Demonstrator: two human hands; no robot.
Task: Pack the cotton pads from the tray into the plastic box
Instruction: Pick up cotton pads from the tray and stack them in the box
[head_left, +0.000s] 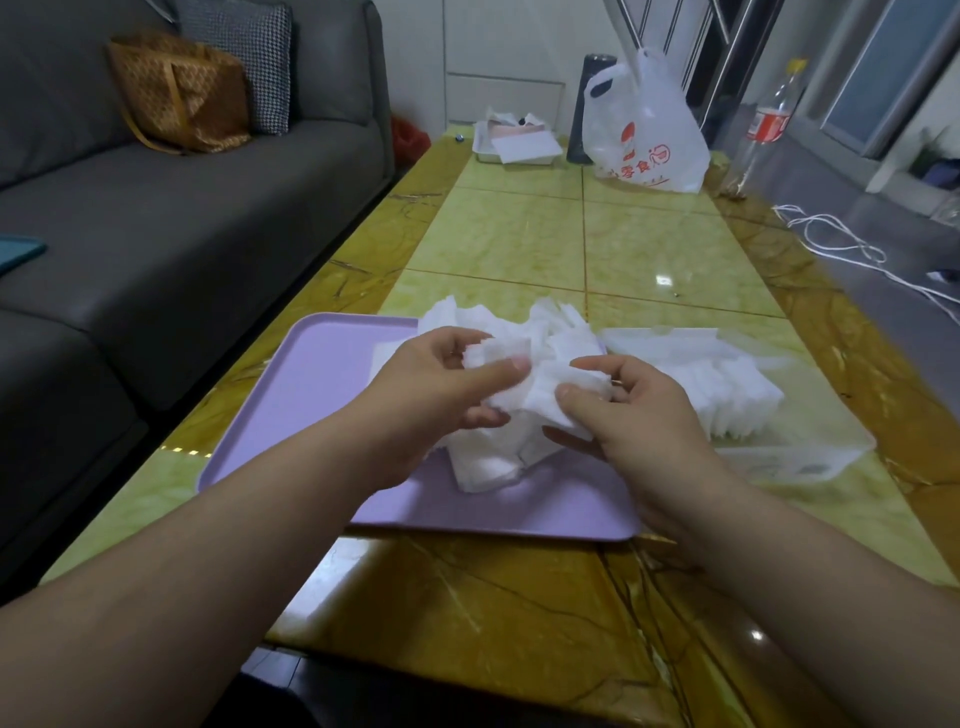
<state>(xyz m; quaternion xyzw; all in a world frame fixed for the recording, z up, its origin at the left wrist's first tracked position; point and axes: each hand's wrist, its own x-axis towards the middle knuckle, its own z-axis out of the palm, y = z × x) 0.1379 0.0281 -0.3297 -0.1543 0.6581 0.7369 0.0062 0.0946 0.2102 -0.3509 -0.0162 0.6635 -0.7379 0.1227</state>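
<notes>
A lilac tray (322, 364) lies on the marble table with a loose heap of white cotton pads (519, 332) on its right half. My left hand (441, 389) and my right hand (628, 415) both grip one bunch of pads (540, 384), held just above the tray. Thumbs press on top of the bunch and fingers curl under it. To the right of the tray stands a clear plastic box (800, 457) with a row of pads (727, 384) stacked on edge inside it.
A grey sofa (182, 234) runs along the table's left side. At the far end of the table sit a white plastic bag (644, 130), a dark cylinder (587, 109), a small tray of papers (519, 143) and a bottle (769, 119). White cables (841, 249) lie on the floor at right.
</notes>
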